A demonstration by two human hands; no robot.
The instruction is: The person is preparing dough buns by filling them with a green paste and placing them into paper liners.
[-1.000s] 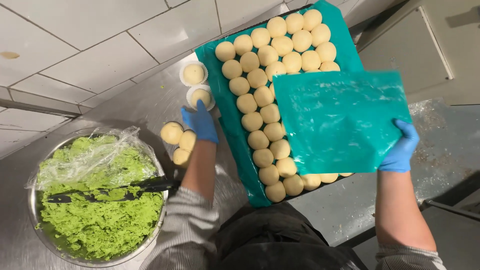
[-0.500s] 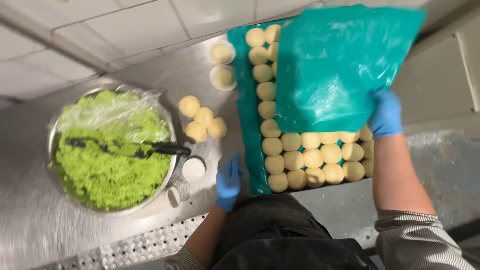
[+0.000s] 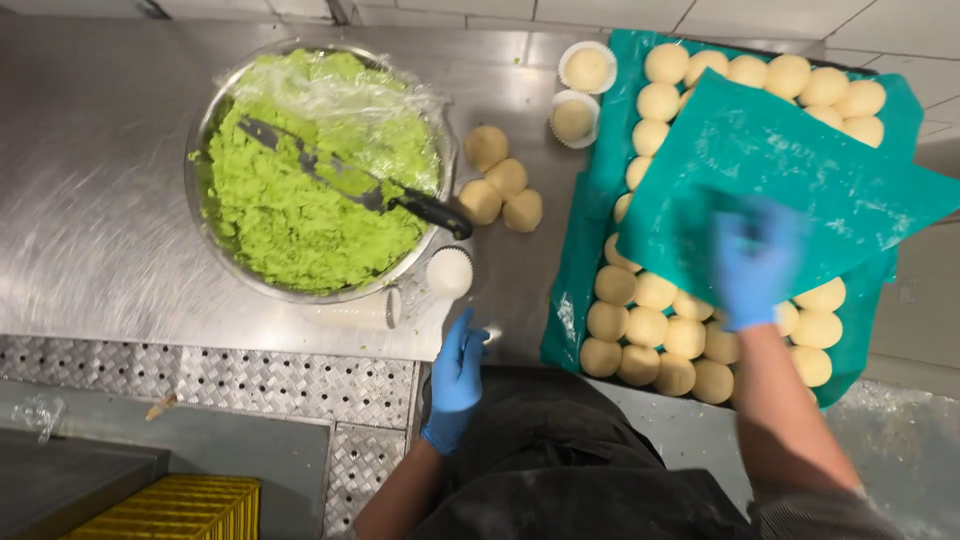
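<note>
Right hand: my right hand [image 3: 752, 262] is blurred over the green sheet [image 3: 800, 180]; it seems to press or pinch the sheet, but I cannot tell how the fingers are set.
Left hand: my left hand [image 3: 456, 380] hangs at the near edge of the steel counter [image 3: 100, 200], fingers loosely straight, holding nothing.
Green sheet: it lies skewed across the tray of dough balls [image 3: 690, 340], covering the middle rows, I judge to keep them from drying.
Tray: it sits at my right, lined in the same green, with balls showing at the far and near ends.
Bowl: the metal bowl [image 3: 205, 215] of green paste [image 3: 290, 210] stands at my left, with plastic wrap bunched on its far side and a knife [image 3: 350, 182] resting across it, handle toward me.
Loose pieces: four dough balls [image 3: 502, 188] wait between bowl and tray.
Paper cups: two filled cups [image 3: 580, 90] stand at the tray's far corner; an empty cup [image 3: 449, 271] sits beside the bowl.
</note>
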